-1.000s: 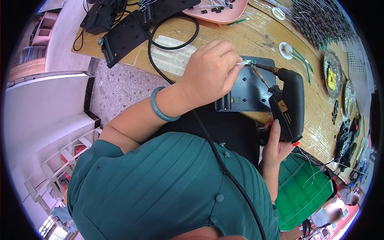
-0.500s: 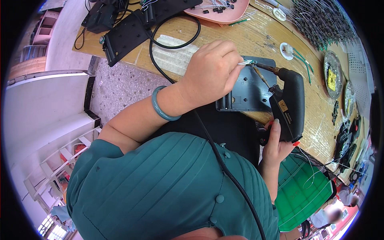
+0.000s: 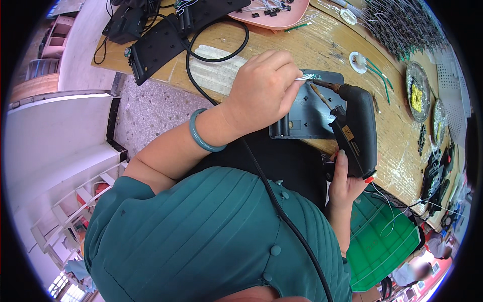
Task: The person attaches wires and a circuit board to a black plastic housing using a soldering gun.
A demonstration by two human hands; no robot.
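Observation:
My left hand (image 3: 264,90), with a grey-green bangle at the wrist, is closed in a pinch on thin white wires (image 3: 304,77). These wires meet a small green circuit board (image 3: 314,77) above the far edge of a black plastic panel (image 3: 307,118). My right hand (image 3: 345,187) grips the lower end of a black soldering gun (image 3: 363,128); most of its fingers are hidden behind the handle. The gun's iron tip (image 3: 322,83) reaches left to the wires and board, and a thin feed tube (image 3: 321,95) slants toward the same spot. Exact contact is too small to tell.
A pink tray (image 3: 274,19) of wired black parts lies at the back. Bundled wires (image 3: 402,27) and a metal dish (image 3: 415,113) with yellow sponge sit right. A black cable (image 3: 261,171) crosses my front. Below the table's right edge is a green crate (image 3: 385,249).
The soldering gun and my right hand have shifted slightly left, bringing the tip closer to my left fingertips. My left hand keeps its pinch on the wires, almost unmoved.

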